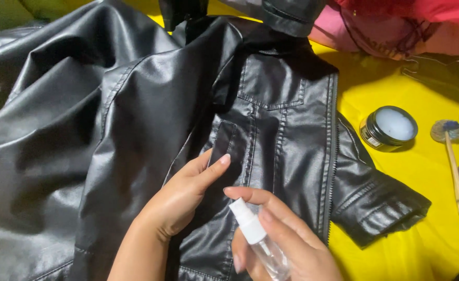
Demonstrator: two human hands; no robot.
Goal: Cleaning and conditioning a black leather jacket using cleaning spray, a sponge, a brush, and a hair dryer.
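A black leather jacket (151, 119) lies spread across the yellow-covered desk (396, 208), its front panel facing up and one cuffed sleeve (375, 200) stretching out to the right. The person's left hand (185, 195) lies on the front of the jacket, fingers loosely extended and released, gripping nothing, with the thumb pointing up toward a narrow dark flap beside the stitched seams. Just beside it, the right hand (281, 244) is wrapped around a small clear spray bottle (258, 242) with a white nozzle; the index finger arches over the top of the nozzle, which is aimed toward the leather close to the left hand. The bottle hovers just above the lower front panel, near the zipper edge.

Off to the right, well apart from the hands, an open round tin (389, 127) with pale cream inside sits on the yellow cover, and next to it lies a small brush with a wooden handle (454, 171). At the top edge there is a heap of pink fabric (396, 26).
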